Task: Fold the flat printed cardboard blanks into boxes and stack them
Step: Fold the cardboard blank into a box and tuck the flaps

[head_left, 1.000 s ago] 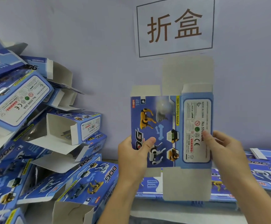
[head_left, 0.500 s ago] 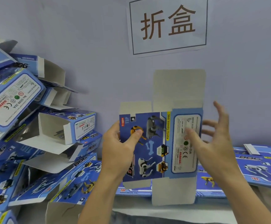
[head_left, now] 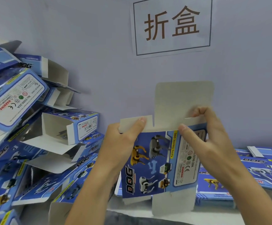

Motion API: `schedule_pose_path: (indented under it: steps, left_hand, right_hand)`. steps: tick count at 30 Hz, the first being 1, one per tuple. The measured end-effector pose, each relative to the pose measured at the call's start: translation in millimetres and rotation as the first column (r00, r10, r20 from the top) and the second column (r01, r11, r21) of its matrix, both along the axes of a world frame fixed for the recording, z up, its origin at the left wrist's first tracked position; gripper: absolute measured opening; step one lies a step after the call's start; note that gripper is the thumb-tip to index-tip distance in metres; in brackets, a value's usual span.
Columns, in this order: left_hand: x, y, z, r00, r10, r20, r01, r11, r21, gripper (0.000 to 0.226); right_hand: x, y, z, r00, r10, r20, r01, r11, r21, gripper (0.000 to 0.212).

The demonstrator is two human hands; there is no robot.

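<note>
Held upright before the wall, the blue printed box blank (head_left: 156, 161) has 2 grips on its top flaps: the left hand (head_left: 120, 143) pinches the small flap, the right hand (head_left: 208, 142) pinches the other corner.

both forearms reach up from below, the left hand (head_left: 124, 140) pinching the cardboard blank (head_left: 161, 161) at its upper left flap with thumb in front, the right hand (head_left: 208, 137) gripping the upper right flap, fingers curled behind.
</note>
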State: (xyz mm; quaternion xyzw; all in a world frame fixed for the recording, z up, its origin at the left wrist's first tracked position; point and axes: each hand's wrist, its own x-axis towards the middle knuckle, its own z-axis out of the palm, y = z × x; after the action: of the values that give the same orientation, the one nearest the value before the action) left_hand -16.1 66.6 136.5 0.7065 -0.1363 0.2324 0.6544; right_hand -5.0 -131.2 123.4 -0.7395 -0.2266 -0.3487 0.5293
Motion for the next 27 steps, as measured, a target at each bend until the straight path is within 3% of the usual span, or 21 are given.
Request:
schedule_pose_path:
  steps: [4,8,10,13,16,18,20,23,27]
  left_hand:
    - [3.2,-0.1,-1.3,0.986,0.161,-0.036,-0.163,0.984,-0.066,0.028]
    - [5.9,-3.6,-2.8,0.968,0.248,-0.044,-0.252,0.947,-0.198,0.021]
    - [6.1,-2.9,-3.1,0.964,0.262,-0.037,-0.263,0.936,-0.233,0.021]
    - [3.0,-6.1,-1.9,0.960,0.278,-0.034,-0.278,0.933,-0.226,0.026]
    - [0.2,-14.1,0.8,0.960,0.281,-0.003,-0.278,0.947,-0.160,0.026]
    - [-3.5,-21.3,2.5,0.964,0.265,0.033,-0.257,0.953,-0.159,0.020]
    - [-7.9,-28.3,4.5,0.974,0.216,0.067,-0.202,0.963,-0.178,0.016]
    - [-16.4,-34.8,10.5,0.988,0.121,0.100,-0.103,0.980,-0.170,0.027]
    - [-22.5,-35.2,14.1,0.997,0.022,0.077,-0.006,0.980,-0.199,0.043]
  right_hand:
    - [-8.2,1.7,6.5,0.992,0.124,-0.039,-0.123,0.992,0.015,0.038]
    - [-8.3,0.4,5.9,0.969,0.249,-0.001,-0.247,0.960,0.130,0.022]
    - [-7.0,3.0,0.6,0.964,0.262,-0.041,-0.255,0.958,0.130,0.026]
    - [-5.2,9.6,-4.5,0.974,0.217,-0.073,-0.210,0.974,0.087,0.033]
    - [-7.9,12.6,0.5,0.957,0.288,-0.026,-0.283,0.950,0.136,0.022]
    - [-13.6,13.0,5.2,0.948,0.319,-0.010,-0.316,0.941,0.120,0.027]
    - [-20.8,14.1,11.0,0.948,0.317,0.025,-0.318,0.946,0.066,0.039]
    - [-25.3,14.4,17.3,0.939,0.327,0.104,-0.324,0.945,-0.037,0.078]
    - [-27.7,16.6,18.9,0.906,0.419,0.059,-0.411,0.904,-0.114,0.124]
